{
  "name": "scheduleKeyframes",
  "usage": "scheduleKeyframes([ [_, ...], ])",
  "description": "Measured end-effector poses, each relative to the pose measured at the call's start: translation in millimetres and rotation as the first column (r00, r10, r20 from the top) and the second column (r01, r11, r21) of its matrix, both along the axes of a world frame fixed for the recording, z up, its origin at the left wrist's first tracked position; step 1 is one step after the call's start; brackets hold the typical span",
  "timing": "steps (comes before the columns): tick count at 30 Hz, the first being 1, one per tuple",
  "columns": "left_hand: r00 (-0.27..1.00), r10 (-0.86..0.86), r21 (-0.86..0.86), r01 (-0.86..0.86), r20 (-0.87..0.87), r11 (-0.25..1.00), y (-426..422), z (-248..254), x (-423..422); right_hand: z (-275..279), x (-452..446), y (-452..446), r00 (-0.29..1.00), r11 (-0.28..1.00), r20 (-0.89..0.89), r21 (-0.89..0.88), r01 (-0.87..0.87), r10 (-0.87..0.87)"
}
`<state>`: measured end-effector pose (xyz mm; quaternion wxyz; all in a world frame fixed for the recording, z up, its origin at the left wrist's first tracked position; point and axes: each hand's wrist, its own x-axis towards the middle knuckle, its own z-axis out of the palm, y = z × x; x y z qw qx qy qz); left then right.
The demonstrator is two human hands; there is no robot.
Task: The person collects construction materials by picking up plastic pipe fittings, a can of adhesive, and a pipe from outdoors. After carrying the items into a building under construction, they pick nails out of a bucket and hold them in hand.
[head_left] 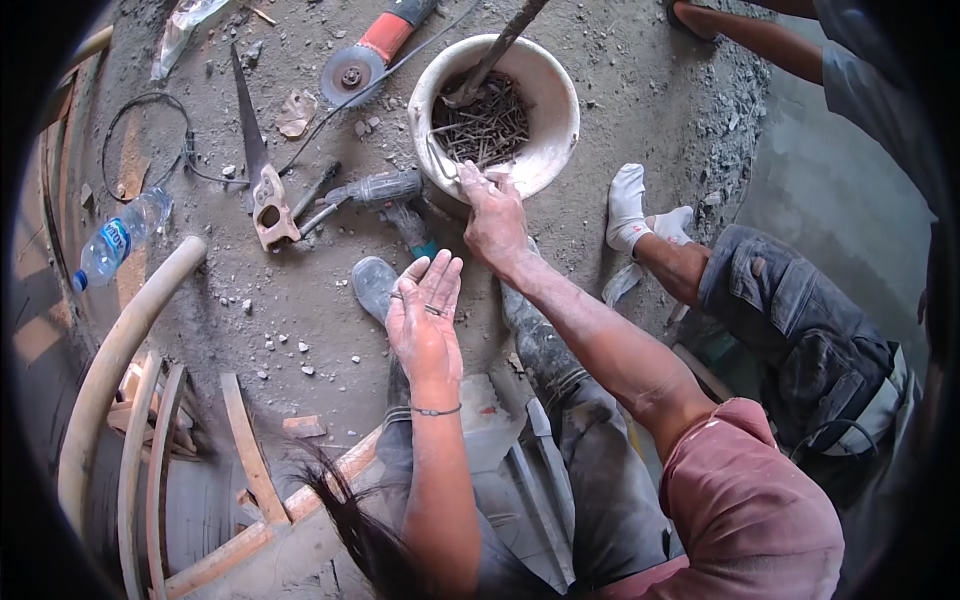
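My left hand [426, 318] is palm up with its fingers together and stretched out. Its thumb lies over what looks like a nail [434, 310], whose ends show on both sides. At the near rim of a whitish bucket [562, 110], my right hand [494, 215] is closed, with its fingertips at the edge. What it pinches, if anything, is hidden. Many loose nails [487, 125] fill the bottom of the bucket, and a dark bar [505, 45] stands tilted in it. A bent wire [436, 152] crosses the rim beside my right fingers.
A power drill [375, 188], a handsaw [262, 170] and an angle grinder [372, 58] lie left of the bucket. A water bottle [118, 238] and curved wooden pieces [125, 350] are farther left. Another person's socked foot [627, 205] is at right. Rubble covers the ground.
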<state>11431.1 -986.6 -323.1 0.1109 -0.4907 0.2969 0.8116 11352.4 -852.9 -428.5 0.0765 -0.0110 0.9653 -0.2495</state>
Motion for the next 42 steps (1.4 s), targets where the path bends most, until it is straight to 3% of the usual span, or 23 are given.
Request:
scheduleKeyframes([
  [3,1.000,-0.003,-0.001,0.003,-0.001,1.000,-1,0,-1,1,-21,22,0.992,0.987,0.101,-0.133,0.089,-0.076],
  [4,1.000,-0.007,-0.002,0.007,0.001,1.000,-2,1,-1,1,-35,29,0.962,0.953,0.165,-0.177,0.246,-0.217],
  [5,1.000,-0.015,0.002,0.015,0.002,1.000,-2,1,-1,-13,-47,39,0.953,0.941,0.003,-0.159,0.298,-0.302],
  [7,1.000,-0.023,0.006,0.023,0.002,1.000,-2,2,-1,-19,-73,55,0.917,0.912,0.010,-0.100,0.398,-0.399],
  [9,0.999,-0.030,0.012,0.030,0.013,0.999,-3,2,-2,-28,-90,66,0.876,0.887,0.141,0.105,0.449,-0.460],
  [10,0.999,-0.031,0.011,0.031,0.011,0.999,-3,2,-3,-36,-98,66,0.876,0.887,0.140,0.104,0.450,-0.461],
  [12,0.999,-0.036,0.017,0.036,0.012,0.999,-3,2,-4,-57,-104,62,0.899,0.912,0.251,0.299,0.279,-0.358],
  [16,0.999,-0.038,0.016,0.038,0.008,0.999,-5,3,-5,-67,-98,45,0.852,0.869,0.262,0.343,0.357,-0.453],
  [20,0.999,-0.042,0.032,0.042,0.007,0.999,-5,2,-5,-54,-89,49,0.850,0.887,0.302,0.314,0.339,-0.432],
  [22,0.999,-0.035,0.045,0.034,0.005,0.998,-5,1,-6,-41,-79,54,0.762,0.894,0.482,0.123,0.431,-0.433],
  [23,0.999,-0.039,0.047,0.038,0.005,0.998,-5,1,-6,-30,-72,55,0.763,0.896,0.482,0.124,0.426,-0.430],
  [25,0.999,-0.041,0.048,0.040,0.005,0.998,-4,2,-9,-5,-57,56,0.595,0.654,0.629,-0.176,0.736,-0.500],
  [26,0.999,-0.051,0.040,0.051,0.002,0.998,-2,3,-11,9,-51,57,0.595,0.655,0.631,-0.175,0.735,-0.499],
  [28,0.998,-0.064,0.034,0.064,0.002,0.997,-2,3,-11,32,-41,57,0.441,0.342,0.854,-0.342,0.875,-0.274],
  [29,0.998,-0.062,0.059,0.063,-0.018,0.996,-1,2,-11,41,-36,55,0.441,0.341,0.854,-0.342,0.876,-0.276],
  [31,0.997,-0.060,0.084,0.063,-0.039,0.995,-1,1,-11,53,-29,50,0.332,0.135,0.925,-0.310,0.941,-0.188],
  [42,0.996,-0.067,0.103,0.073,-0.059,0.992,-1,4,-13,58,-25,44,0.373,0.133,0.924,-0.361,0.923,-0.081],
])
